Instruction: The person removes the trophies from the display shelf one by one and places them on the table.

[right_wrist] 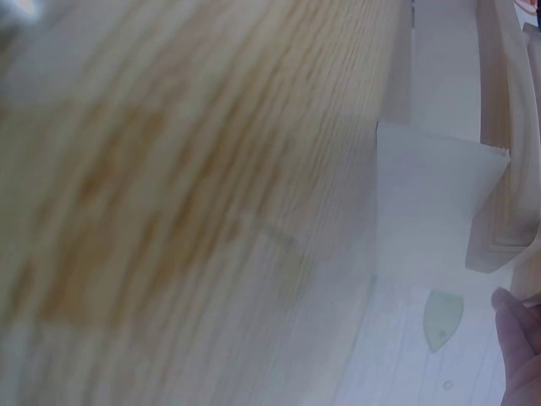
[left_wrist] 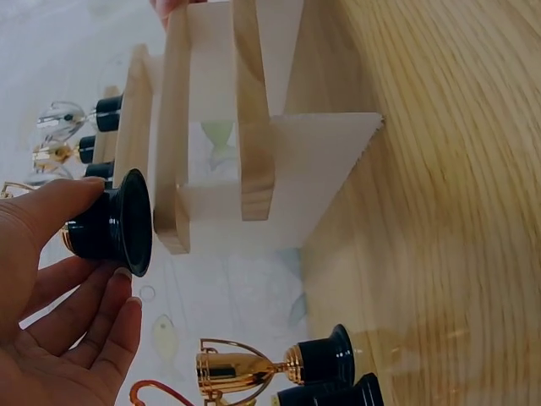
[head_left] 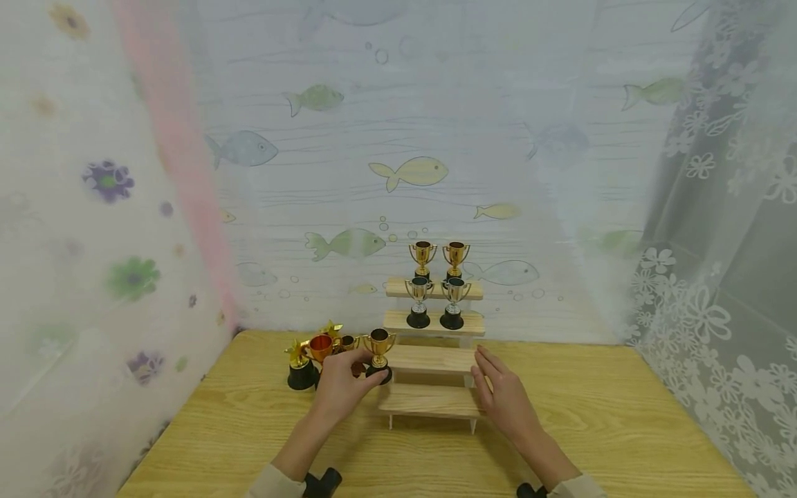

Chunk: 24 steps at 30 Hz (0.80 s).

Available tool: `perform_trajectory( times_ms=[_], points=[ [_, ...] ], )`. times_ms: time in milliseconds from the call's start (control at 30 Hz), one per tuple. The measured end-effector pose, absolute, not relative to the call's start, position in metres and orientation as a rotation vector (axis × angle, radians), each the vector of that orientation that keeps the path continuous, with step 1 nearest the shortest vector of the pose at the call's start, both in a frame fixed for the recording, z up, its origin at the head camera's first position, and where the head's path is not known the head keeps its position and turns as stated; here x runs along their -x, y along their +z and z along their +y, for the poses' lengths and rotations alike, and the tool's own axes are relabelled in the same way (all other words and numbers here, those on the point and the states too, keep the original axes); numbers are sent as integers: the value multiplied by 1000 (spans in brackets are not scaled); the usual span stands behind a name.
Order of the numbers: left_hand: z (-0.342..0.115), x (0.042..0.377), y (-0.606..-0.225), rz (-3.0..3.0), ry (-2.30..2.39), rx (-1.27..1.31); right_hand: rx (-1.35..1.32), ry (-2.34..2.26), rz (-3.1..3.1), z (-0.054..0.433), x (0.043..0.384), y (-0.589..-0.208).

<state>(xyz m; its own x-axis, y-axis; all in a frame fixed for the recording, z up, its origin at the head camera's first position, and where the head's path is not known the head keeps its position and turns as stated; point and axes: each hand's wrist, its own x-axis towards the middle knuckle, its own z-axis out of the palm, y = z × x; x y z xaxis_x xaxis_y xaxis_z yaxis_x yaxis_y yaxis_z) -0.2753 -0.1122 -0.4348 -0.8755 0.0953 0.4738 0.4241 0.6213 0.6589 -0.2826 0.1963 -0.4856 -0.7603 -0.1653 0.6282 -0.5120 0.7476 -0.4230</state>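
My left hand [head_left: 341, 387] pinches a small gold trophy cup [head_left: 379, 341] by its black base, thumb on one side and fingers on the other. The left wrist view shows that black base [left_wrist: 106, 224] close beside the left ends of the wooden steps. At the right end of a stepped wooden display stand [head_left: 429, 398], my right hand [head_left: 507, 395] lies with straight fingers along the lower steps. Two gold cups [head_left: 423, 254] stand on the top step, and two silver cups [head_left: 419, 294] stand on the step below.
Left of the stand, a group of trophies is partly hidden behind my left hand: a star trophy [head_left: 301, 363], a reddish cup [head_left: 321, 348] and others. The stand sits on a wood-grain table [head_left: 591, 401]. Fish-patterned curtains [head_left: 405, 104] hang close behind it.
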Motion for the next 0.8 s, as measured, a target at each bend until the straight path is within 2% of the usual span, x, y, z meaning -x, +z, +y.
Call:
perform_trajectory(
  times_ms=[500,800],
  points=[
    [-135,268,-444,-2445,-1151,353,-514,785,-2361,197,283,-486],
    [-157,260,-453,-2508,-1171,230,-525,789,-2351,197,283,-487]
  ],
)
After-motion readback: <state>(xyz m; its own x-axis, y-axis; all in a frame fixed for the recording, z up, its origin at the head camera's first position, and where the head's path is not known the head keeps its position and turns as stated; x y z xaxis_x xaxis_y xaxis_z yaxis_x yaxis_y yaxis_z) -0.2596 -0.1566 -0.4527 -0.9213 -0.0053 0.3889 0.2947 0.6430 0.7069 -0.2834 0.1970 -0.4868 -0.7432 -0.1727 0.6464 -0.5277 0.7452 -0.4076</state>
